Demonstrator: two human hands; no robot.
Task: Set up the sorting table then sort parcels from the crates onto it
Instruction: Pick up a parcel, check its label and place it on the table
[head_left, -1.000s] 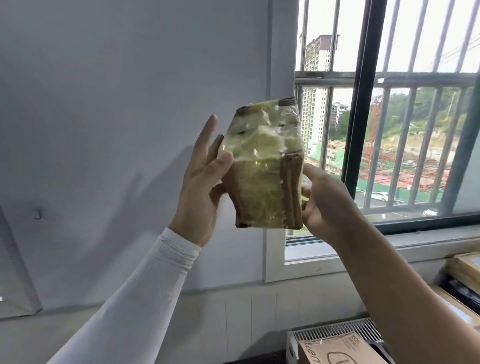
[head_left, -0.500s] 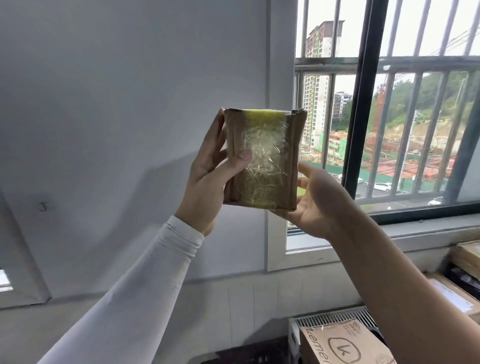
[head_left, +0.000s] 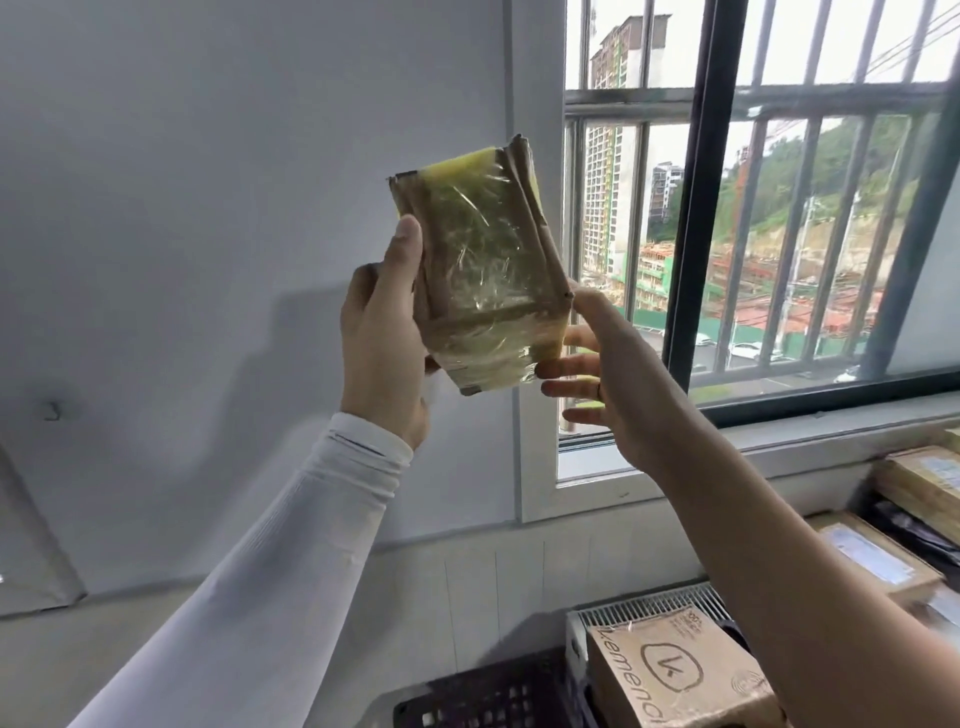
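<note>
A small brown cardboard parcel (head_left: 483, 270) wrapped in clear tape, with a yellow edge on top, is held up high in front of the grey wall and window. My left hand (head_left: 382, 338) grips its left side, thumb along the front edge. To the parcel's lower right my right hand (head_left: 608, 374) has its fingers straight and spread, fingertips close to or touching the bottom right corner; contact cannot be told. The parcel is tilted, its top leaning left.
A barred window (head_left: 779, 208) fills the upper right. Below, a white crate (head_left: 639, 608) holds a printed cardboard box (head_left: 675, 670), beside a black crate (head_left: 483, 696). More brown parcels (head_left: 872, 551) lie stacked at the right edge.
The parcel has been turned and tilted in my hands. My right hand has come off its back and opened its fingers below the corner; my left hand now holds it alone.
</note>
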